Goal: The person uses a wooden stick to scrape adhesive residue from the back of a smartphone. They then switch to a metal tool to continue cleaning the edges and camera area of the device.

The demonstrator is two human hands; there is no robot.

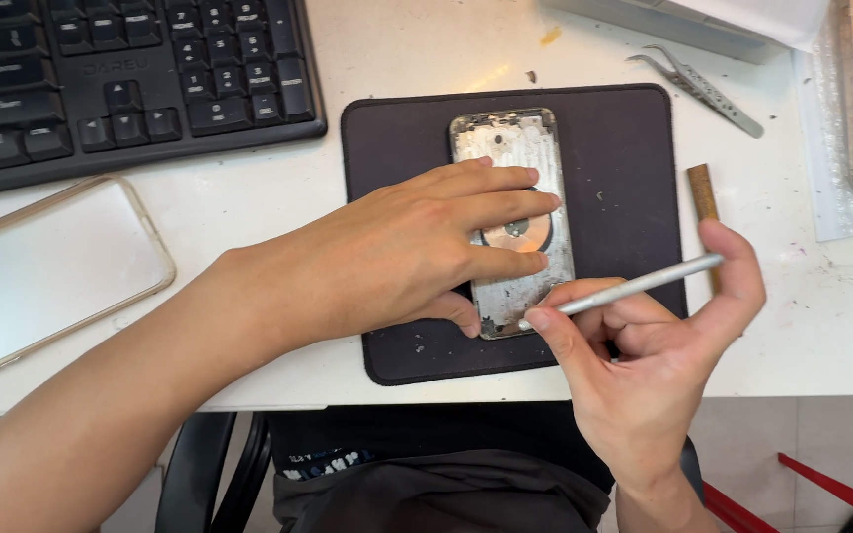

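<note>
head | looks steeply down, near | desk edge [821,345], person's lap below

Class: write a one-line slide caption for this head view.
Left hand steadies an opened phone housing on a dark mat; right hand holds a thin metal tool.

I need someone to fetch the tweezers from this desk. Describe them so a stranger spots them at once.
Start at the dark mat in the middle of the white desk, where the phone housing lies. Look past the mat's top right corner: the tweezers lie there on bare desk. They are silvery metal with two thin curved prongs, unlike the brown stick nearer the mat.
</note>
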